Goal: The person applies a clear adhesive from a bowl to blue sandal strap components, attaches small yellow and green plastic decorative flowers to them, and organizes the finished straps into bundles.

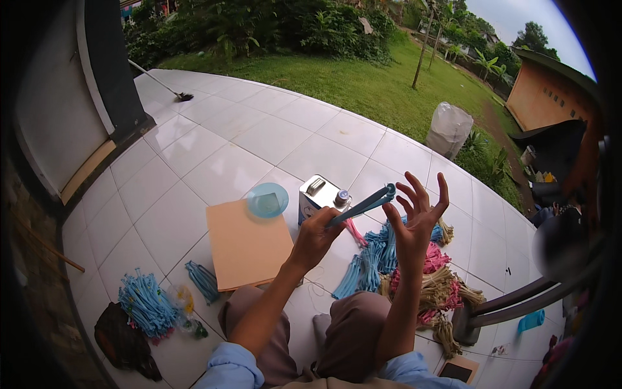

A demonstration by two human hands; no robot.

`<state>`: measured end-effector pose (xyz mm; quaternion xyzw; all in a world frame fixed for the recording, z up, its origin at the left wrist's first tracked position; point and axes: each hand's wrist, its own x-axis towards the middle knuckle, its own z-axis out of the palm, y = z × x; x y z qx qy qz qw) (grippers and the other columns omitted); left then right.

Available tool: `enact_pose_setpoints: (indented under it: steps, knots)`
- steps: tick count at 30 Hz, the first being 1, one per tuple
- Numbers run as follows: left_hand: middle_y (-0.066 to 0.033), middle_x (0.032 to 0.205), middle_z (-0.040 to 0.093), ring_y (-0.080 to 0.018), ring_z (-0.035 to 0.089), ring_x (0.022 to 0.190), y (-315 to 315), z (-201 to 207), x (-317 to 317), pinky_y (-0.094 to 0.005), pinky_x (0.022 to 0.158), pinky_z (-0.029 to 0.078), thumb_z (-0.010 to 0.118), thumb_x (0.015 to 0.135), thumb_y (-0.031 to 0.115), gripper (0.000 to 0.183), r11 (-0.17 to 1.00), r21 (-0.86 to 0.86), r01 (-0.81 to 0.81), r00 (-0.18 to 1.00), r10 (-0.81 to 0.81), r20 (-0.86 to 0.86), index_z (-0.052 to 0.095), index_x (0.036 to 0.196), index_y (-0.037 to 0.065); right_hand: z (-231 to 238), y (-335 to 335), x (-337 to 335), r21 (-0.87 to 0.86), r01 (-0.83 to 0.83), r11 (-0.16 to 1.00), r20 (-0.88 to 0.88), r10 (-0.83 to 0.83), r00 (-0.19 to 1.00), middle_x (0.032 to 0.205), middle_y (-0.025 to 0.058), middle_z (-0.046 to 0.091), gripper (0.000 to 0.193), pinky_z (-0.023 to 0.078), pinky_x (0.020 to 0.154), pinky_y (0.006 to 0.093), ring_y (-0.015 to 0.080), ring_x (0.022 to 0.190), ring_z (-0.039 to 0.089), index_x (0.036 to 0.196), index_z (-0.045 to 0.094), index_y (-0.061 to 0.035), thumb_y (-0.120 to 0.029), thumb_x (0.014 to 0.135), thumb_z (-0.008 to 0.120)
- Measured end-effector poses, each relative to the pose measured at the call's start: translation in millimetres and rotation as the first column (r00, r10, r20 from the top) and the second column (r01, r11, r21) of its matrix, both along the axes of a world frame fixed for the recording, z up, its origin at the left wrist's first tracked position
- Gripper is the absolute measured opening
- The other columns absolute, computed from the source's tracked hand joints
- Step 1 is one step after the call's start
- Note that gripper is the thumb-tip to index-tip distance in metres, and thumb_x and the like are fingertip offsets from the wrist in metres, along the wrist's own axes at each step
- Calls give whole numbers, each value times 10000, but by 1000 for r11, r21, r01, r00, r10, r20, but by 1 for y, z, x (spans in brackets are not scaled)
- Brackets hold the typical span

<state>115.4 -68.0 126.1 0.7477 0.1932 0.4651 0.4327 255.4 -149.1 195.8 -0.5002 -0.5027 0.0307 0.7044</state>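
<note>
My left hand (pixel 314 238) is closed around one end of a folded, light blue strap-like strip (pixel 364 205). From that fist the strip slants up to the right, its far end curled into a small loop. Beside the loop, my right hand (pixel 416 223) is raised with the fingers spread; the thumb is close to the strip, and I cannot tell whether it touches. Under the right arm lie bundles of similar strips: blue (pixel 368 262), pink (pixel 435 258) and tan (pixel 437 292). A rectangular metal can (pixel 311 200) with a screw cap stands behind my left hand.
A tan board (pixel 249 246) lies before my knees, a translucent blue bowl (pixel 275 206) on its far edge. At left are a blue strip pile (pixel 146 301) and a black plastic bag (pixel 123 340). Dark chair-like legs (pixel 518 301) stand at right; a white sack (pixel 449 129) sits by the grass.
</note>
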Motion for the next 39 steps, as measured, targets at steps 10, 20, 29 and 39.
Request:
enact_pose_setpoints:
  steps: [10, 20, 29, 39]
  knots:
    - [-28, 703, 516, -121, 543, 680, 3, -19, 17, -269, 627, 418, 343, 968, 430, 477, 989, -141, -36, 999, 40, 28, 592, 900, 28, -3, 11, -11, 112, -288, 951, -456, 307, 835, 1096, 239, 590, 697, 455, 897, 368, 255, 978, 612, 1361, 139, -52, -30, 844, 606]
    - [-89, 906, 462, -158, 522, 752, -3, -11, 25, -320, 676, 420, 336, 990, 260, 334, 906, 47, -421, 903, 414, 115, 576, 998, 27, -60, 44, -40, -129, -359, 924, -511, 248, 823, 1061, 151, 579, 394, 512, 700, 258, 168, 835, 624, 1337, 231, -6, -184, 994, 309]
    - [-6, 835, 531, -37, 428, 689, -2, 50, -67, -196, 675, 416, 391, 981, 305, 341, 946, -318, -56, 942, 156, 296, 560, 1087, 28, -42, 32, -52, -40, -782, 622, -549, 640, 537, 746, 43, 457, 787, 515, 620, 333, 112, 613, 456, 1409, -203, -147, -191, 959, 440]
    - [-46, 881, 616, -108, 609, 777, 33, 14, -129, -229, 658, 562, 641, 817, 20, 100, 889, -407, -208, 960, 266, 90, 641, 913, -9, -54, 67, -33, -157, -807, 570, -489, 665, 565, 723, 101, 529, 961, 529, 522, 325, 186, 590, 583, 1414, -185, -224, -84, 859, 587]
